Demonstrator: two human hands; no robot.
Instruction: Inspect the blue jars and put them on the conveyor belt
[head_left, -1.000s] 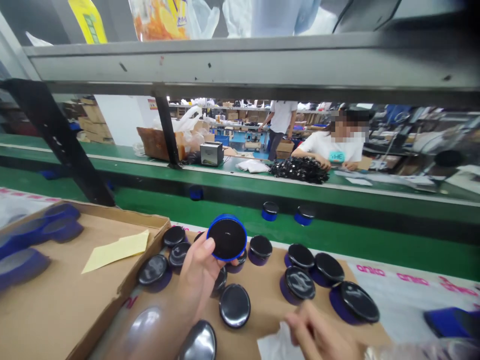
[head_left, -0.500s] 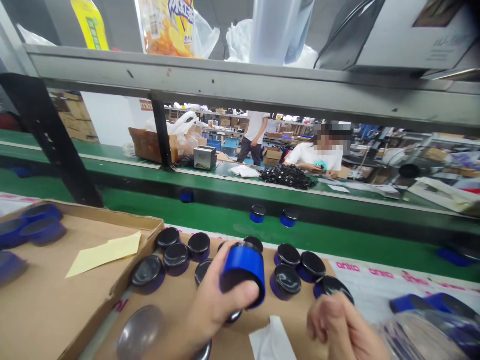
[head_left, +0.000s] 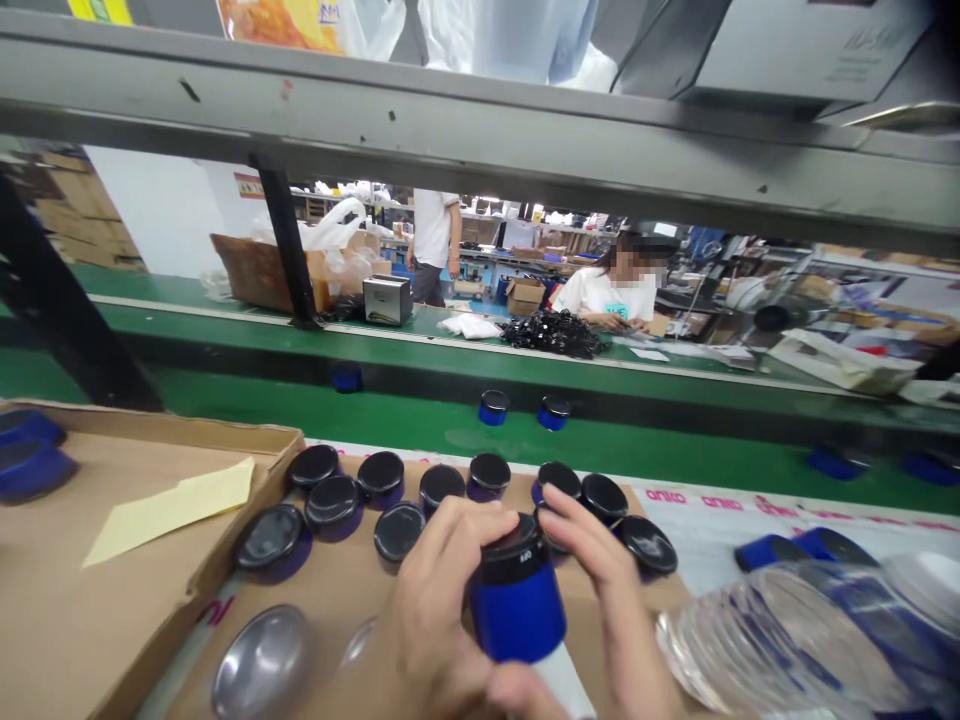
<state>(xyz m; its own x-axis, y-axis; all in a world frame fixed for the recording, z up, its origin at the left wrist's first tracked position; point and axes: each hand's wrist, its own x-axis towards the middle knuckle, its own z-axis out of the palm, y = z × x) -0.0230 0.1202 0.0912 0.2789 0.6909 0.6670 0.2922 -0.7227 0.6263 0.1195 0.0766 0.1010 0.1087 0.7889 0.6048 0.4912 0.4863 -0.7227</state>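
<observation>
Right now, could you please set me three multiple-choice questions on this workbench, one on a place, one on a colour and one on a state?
1. Where does the yellow paper slip lie?
A. in the cardboard box at the left
B. on the green belt
C. on the upper shelf

2. What colour is the body of the jar held between the hands?
A. red
B. blue
C. white

3. How is that jar held?
A. by the left hand alone
B. it lies loose on the cardboard
C. by both hands, left hand and right hand, one on each side

Answers: 1 A, the slip rests on the floor of the cardboard box. 2 B, the body below the black lid is blue. 3 C, fingers of both hands wrap the jar.
</observation>
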